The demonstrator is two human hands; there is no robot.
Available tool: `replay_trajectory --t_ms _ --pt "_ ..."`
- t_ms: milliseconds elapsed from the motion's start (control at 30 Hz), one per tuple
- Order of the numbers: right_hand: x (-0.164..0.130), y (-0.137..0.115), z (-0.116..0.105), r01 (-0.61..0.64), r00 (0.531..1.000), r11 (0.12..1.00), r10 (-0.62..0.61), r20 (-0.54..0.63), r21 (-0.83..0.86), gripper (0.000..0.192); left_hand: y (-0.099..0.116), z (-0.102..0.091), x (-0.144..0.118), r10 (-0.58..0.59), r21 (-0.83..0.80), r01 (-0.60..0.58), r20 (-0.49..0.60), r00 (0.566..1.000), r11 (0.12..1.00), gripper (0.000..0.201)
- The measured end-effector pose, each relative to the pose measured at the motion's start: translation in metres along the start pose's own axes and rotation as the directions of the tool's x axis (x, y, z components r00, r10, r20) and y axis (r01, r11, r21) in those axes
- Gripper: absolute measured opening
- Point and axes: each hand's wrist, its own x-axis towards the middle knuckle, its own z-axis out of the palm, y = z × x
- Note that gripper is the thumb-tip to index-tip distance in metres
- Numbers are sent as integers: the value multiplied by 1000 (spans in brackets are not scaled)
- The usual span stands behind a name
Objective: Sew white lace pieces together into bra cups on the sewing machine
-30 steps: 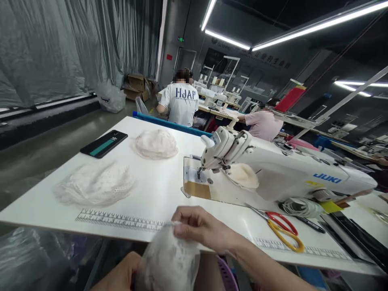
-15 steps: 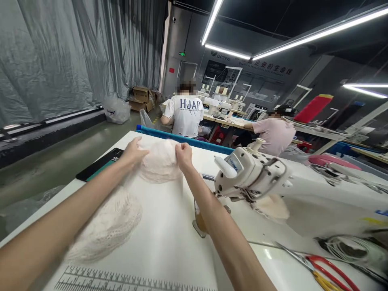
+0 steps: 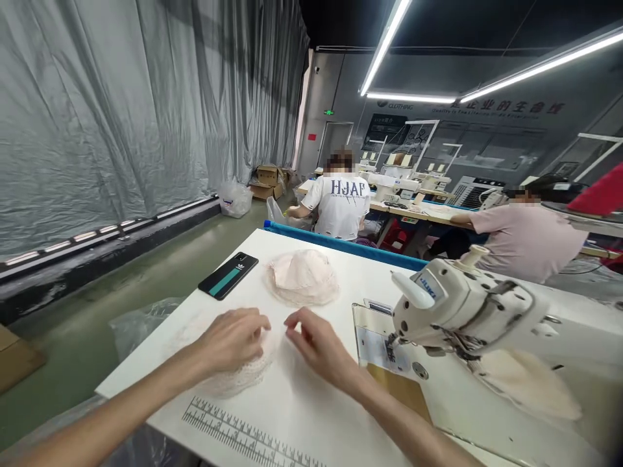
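The white counter [image 3: 311, 402] fills the lower view, with a printed ruler scale [image 3: 243, 436] along its near edge. A white sewing machine [image 3: 467, 311] stands on its right side, a pale fabric piece [image 3: 530, 389] lying under its arm. Toward the far edge sits a stack of pinkish lace cups [image 3: 302, 277], just beside a black phone [image 3: 228, 275]. Nearer lies a flatter pile of white lace pieces [image 3: 233, 379]. The left hand [image 3: 232, 338] rests on this pile, its fingers curled and seemingly pinching the top piece, though the grip is hidden. The right hand [image 3: 316, 340] hovers just beside the pile, fingers loosely bent, thumb and forefinger close together, holding nothing visible.
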Motion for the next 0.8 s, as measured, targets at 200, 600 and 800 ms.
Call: replay_trajectory --t_ms 200,600,800 --pt "-21 -16 28 -58 996 998 56 70 15 11 -5 11 -18 12 -163 -22 -66 998 986 15" --pt "-2 -24 48 -280 957 953 287 -51 112 17 -18 1 -29 -309 -844 34 -157 938 534 17" --pt "9 -47 49 -92 970 957 149 -193 276 18 -27 -16 -30 -467 -969 -224 -248 848 109 31"
